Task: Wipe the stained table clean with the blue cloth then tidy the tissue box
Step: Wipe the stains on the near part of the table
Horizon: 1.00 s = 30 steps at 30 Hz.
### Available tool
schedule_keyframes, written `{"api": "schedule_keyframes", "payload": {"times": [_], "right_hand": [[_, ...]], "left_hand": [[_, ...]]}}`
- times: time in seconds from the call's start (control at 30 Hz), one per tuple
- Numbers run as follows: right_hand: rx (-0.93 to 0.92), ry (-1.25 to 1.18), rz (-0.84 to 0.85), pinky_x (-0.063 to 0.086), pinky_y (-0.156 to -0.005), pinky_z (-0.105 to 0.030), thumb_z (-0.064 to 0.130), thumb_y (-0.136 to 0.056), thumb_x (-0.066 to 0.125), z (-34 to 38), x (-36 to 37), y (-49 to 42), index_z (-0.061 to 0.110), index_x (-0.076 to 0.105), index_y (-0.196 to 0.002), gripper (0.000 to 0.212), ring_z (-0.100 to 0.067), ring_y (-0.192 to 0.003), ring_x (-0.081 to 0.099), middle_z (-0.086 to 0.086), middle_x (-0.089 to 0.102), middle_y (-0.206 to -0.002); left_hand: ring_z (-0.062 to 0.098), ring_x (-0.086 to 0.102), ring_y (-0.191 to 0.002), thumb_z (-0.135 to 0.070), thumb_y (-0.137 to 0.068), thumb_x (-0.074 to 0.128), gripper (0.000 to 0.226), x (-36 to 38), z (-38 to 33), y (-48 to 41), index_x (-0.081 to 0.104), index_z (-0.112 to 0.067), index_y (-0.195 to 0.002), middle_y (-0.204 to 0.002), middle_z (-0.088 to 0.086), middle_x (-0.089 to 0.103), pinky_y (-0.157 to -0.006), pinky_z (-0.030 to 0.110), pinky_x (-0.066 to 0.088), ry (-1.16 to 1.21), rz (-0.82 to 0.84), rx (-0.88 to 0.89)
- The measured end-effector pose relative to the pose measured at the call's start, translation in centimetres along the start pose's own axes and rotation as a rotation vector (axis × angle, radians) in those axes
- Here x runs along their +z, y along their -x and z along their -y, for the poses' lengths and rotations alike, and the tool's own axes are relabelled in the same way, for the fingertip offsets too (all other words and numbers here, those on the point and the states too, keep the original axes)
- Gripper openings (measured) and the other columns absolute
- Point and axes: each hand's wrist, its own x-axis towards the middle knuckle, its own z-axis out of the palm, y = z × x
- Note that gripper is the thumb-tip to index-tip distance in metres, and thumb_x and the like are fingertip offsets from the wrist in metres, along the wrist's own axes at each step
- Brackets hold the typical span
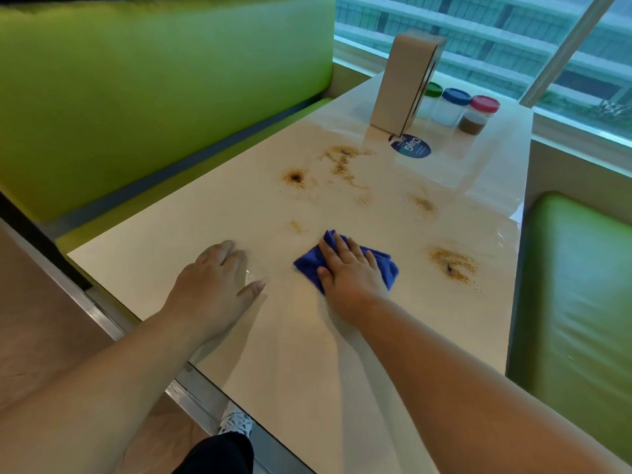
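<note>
Wiping step underway: right hand (349, 268) presses blue cloth (386, 265) flat, fingers spread, on table (205, 213); left hand (219, 278) braces, fingers together. Brown stains (453, 265) remain beyond the cloth, so next sweep probably goes there. Tissue box (403, 80) stands upright at far end, untouched.

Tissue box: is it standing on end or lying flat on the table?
Standing on end. The tissue box rises tall from its narrow base, its side slot facing the blue-lidded jar.
</note>
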Motion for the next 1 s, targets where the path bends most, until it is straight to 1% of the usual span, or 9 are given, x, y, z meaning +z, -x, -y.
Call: {"api": "schedule_keyframes", "payload": {"times": [0.1,0.17,0.3,0.4,0.5,0.6,0.73,0.8,1.0], "right_hand": [[-0.159,-0.010,0.010,-0.007,-0.118,-0.034,0.041,-0.102,0.019,0.5,0.6,1.6,0.035,0.003,-0.152,0.052,-0.009,-0.145,-0.010,0.012,-0.006,-0.159],[-0.201,-0.034,-0.012,-0.008,-0.117,-0.031,0.040,-0.103,0.019,-1.1,0.5,2.9,0.038,0.007,-0.151,0.050,-0.004,-0.145,-0.009,0.017,-0.005,-0.158],[-0.018,-0.042,-0.038,-0.007,-0.117,-0.032,0.041,-0.102,0.019,-3.5,-0.5,1.4,0.036,0.007,-0.151,0.051,-0.007,-0.145,-0.008,0.014,-0.003,-0.159],[0.085,-0.008,-0.031,-0.007,-0.117,-0.037,0.045,-0.101,0.017,-2.1,-0.4,-0.9,0.032,0.001,-0.152,0.055,-0.013,-0.146,-0.011,0.007,-0.009,-0.160],[-0.029,-0.003,-0.008,-0.008,-0.118,-0.036,0.045,-0.101,0.018,-0.8,0.2,-0.6,0.032,0.000,-0.152,0.056,-0.012,-0.145,-0.013,0.008,-0.012,-0.159],[-0.142,-0.042,-0.037,-0.008,-0.117,-0.031,0.039,-0.103,0.019,-1.8,0.0,0.3,0.035,0.005,-0.152,0.051,-0.007,-0.145,-0.010,0.013,-0.005,-0.159],[-0.005,-0.055,-0.057,-0.006,-0.117,-0.032,0.034,-0.103,0.020,-2.0,-0.7,-2.4,0.031,0.011,-0.152,0.050,-0.011,-0.146,-0.005,0.008,0.000,-0.160],[0.004,-0.027,-0.048,-0.005,-0.118,-0.035,0.035,-0.103,0.019,-0.4,-0.6,-3.8,0.029,0.010,-0.152,0.050,-0.013,-0.146,-0.006,0.006,-0.002,-0.161],[-0.285,-0.035,-0.006,-0.010,-0.115,-0.028,0.035,-0.103,0.021,1.0,-0.1,-2.5,0.034,0.009,-0.151,0.049,-0.005,-0.145,-0.008,0.014,-0.002,-0.159]], "left_hand": [[0.022,0.008,-0.145,-0.057,-0.090,0.040,0.074,0.0,0.3,-1.7,0.024,-0.012,-0.147,-0.158,0.008,0.010,-0.115,0.039,0.020,0.048,-0.001,-0.042],[0.022,0.004,-0.146,-0.059,-0.089,0.039,0.078,0.1,1.0,-2.4,0.018,-0.013,-0.149,-0.159,0.007,0.005,-0.117,0.039,0.016,0.063,0.033,-0.082],[0.018,0.000,-0.147,-0.063,-0.089,0.035,0.081,0.3,1.7,-2.5,0.008,-0.018,-0.151,-0.160,0.003,-0.001,-0.117,0.035,0.012,0.022,0.086,-0.096],[0.018,0.000,-0.147,-0.063,-0.088,0.036,0.081,0.5,1.6,-2.5,0.008,-0.019,-0.151,-0.160,0.003,-0.001,-0.118,0.036,0.012,0.029,0.069,-0.106],[0.019,0.000,-0.147,-0.064,-0.088,0.035,0.082,0.7,1.8,-2.4,0.008,-0.019,-0.151,-0.160,0.003,-0.001,-0.119,0.035,0.010,0.028,0.055,-0.095],[0.018,0.000,-0.147,-0.064,-0.088,0.034,0.082,0.8,1.9,-2.4,0.007,-0.019,-0.151,-0.160,0.004,-0.001,-0.119,0.033,0.008,0.020,0.046,-0.087],[0.018,0.000,-0.147,-0.063,-0.088,0.033,0.080,0.8,1.6,-2.4,0.007,-0.020,-0.151,-0.160,0.003,0.000,-0.118,0.031,0.007,0.010,0.025,-0.081],[0.017,-0.001,-0.147,-0.063,-0.088,0.031,0.079,0.8,1.6,-2.3,0.006,-0.021,-0.150,-0.160,0.003,-0.001,-0.117,0.030,0.006,0.005,0.015,-0.078],[0.016,-0.002,-0.147,-0.064,-0.088,0.030,0.080,0.6,1.7,-2.3,0.003,-0.023,-0.150,-0.160,0.000,-0.003,-0.117,0.029,0.007,0.002,0.022,-0.070]]}}
